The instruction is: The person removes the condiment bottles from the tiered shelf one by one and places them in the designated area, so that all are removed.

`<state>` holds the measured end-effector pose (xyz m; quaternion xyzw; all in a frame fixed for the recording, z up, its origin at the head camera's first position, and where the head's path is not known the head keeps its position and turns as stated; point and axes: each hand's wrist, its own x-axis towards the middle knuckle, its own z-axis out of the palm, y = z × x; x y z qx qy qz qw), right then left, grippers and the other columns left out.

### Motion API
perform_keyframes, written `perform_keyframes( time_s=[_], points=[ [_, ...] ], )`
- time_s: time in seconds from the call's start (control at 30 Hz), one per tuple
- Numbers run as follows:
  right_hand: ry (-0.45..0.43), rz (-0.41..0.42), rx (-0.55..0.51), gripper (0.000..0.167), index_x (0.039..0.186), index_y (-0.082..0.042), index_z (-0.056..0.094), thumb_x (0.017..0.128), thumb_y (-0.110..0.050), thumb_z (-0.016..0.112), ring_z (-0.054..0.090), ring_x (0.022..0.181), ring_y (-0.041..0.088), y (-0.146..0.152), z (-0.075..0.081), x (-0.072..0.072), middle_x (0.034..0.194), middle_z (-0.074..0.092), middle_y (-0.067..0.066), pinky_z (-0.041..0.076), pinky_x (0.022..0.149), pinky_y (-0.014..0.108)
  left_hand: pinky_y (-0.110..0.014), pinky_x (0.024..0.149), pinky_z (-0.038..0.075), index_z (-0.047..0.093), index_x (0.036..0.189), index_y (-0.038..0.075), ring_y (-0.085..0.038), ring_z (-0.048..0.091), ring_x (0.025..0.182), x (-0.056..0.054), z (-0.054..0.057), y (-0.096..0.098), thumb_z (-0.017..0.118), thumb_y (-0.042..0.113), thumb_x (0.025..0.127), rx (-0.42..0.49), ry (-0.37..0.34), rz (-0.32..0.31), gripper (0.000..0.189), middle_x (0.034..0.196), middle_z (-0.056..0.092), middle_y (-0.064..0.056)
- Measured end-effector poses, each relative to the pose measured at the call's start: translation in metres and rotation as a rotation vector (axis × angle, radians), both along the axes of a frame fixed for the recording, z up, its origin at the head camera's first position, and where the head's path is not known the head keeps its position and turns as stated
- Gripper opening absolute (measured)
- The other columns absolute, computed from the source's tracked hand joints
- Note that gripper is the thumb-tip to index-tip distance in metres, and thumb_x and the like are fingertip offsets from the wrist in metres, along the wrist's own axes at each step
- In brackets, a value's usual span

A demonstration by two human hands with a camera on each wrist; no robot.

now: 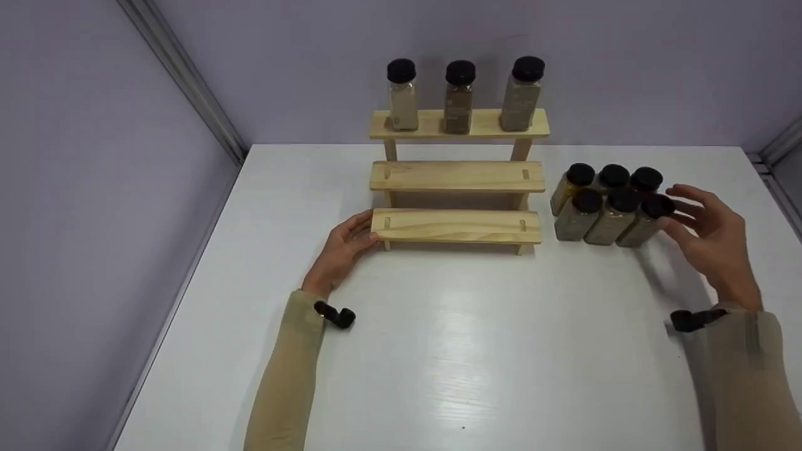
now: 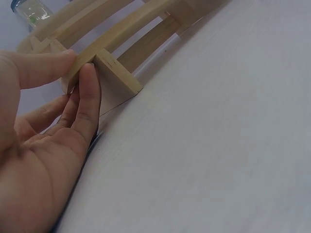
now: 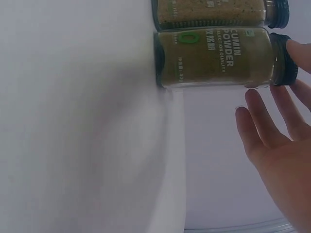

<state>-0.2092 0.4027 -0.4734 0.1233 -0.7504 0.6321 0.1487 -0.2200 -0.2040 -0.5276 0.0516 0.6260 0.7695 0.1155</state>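
Note:
My left hand [image 1: 344,250] grips the left end of the bottom shelf of a three-step wooden rack [image 1: 456,225], thumb on top and fingers beneath, as the left wrist view shows. On the right, my right hand [image 1: 714,235] has its thumb and fingers about the black cap of a spice jar [image 3: 218,58] labelled cumin powder. That jar stands upright on the table at the right front corner of a group of spice jars [image 1: 604,225] in two rows. Its neighbour, another jar [image 3: 214,12] with brownish contents, stands close beside it.
Three capped spice jars [image 1: 458,103] stand on the rack's top shelf. The middle shelf [image 1: 457,175] and bottom shelf are bare wood. All stands on a white table [image 1: 438,351], with a pale wall [image 1: 301,69] behind and another at the left.

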Motion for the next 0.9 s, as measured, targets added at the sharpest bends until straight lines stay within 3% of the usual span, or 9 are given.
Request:
perform_keyframes(
  time_s=[0.13, 0.37, 0.47, 0.63, 0.9],
  points=[
    [0.046, -0.032, 0.003, 0.055, 0.146, 0.008, 0.059, 0.093, 0.02, 0.068, 0.067, 0.125, 0.016, -0.005, 0.009, -0.001, 0.138, 0.067, 0.007, 0.054, 0.105, 0.017, -0.035, 0.114, 0.054, 0.04, 0.163, 0.001, -0.027, 0.055, 0.139, 0.0, 0.0, 0.0, 0.064, 0.002, 0.106, 0.002, 0.0, 0.007, 0.062, 0.16, 0.047, -0.02],
    [0.08, -0.169, 0.104, 0.051, 0.144, 0.002, 0.064, 0.094, 0.016, 0.069, 0.066, 0.124, 0.018, -0.019, 0.029, -0.007, 0.135, 0.068, 0.007, 0.053, 0.106, 0.018, -0.033, 0.114, 0.054, 0.04, 0.163, 0.001, -0.027, 0.055, 0.14, -0.002, -0.001, 0.0, 0.064, 0.003, 0.106, -0.012, 0.008, 0.0, 0.062, 0.161, 0.047, -0.02],
    [0.094, -0.112, 0.018, 0.051, 0.142, 0.005, 0.064, 0.093, 0.017, 0.069, 0.066, 0.123, 0.021, -0.025, 0.038, -0.015, 0.134, 0.068, 0.011, 0.054, 0.105, 0.019, -0.034, 0.115, 0.053, 0.039, 0.163, 0.001, -0.027, 0.054, 0.141, -0.001, -0.001, 0.0, 0.065, 0.004, 0.106, -0.014, 0.004, -0.002, 0.062, 0.161, 0.047, -0.02],
    [0.121, 0.055, -0.154, 0.051, 0.141, 0.01, 0.062, 0.091, 0.018, 0.071, 0.067, 0.122, 0.024, -0.036, 0.052, -0.03, 0.135, 0.067, 0.016, 0.055, 0.104, 0.02, -0.036, 0.116, 0.052, 0.04, 0.163, 0.001, -0.029, 0.054, 0.141, -0.001, -0.001, 0.0, 0.065, 0.004, 0.106, 0.002, 0.003, -0.004, 0.062, 0.161, 0.047, -0.02],
    [0.13, 0.124, -0.135, 0.051, 0.141, 0.007, 0.063, 0.092, 0.015, 0.072, 0.067, 0.122, 0.024, -0.063, 0.074, -0.045, 0.136, 0.067, 0.015, 0.056, 0.102, 0.02, -0.034, 0.115, 0.053, 0.038, 0.164, 0.002, -0.029, 0.053, 0.143, 0.0, 0.0, -0.001, 0.064, 0.006, 0.107, 0.007, 0.001, -0.015, 0.062, 0.161, 0.046, -0.018]
  ],
)
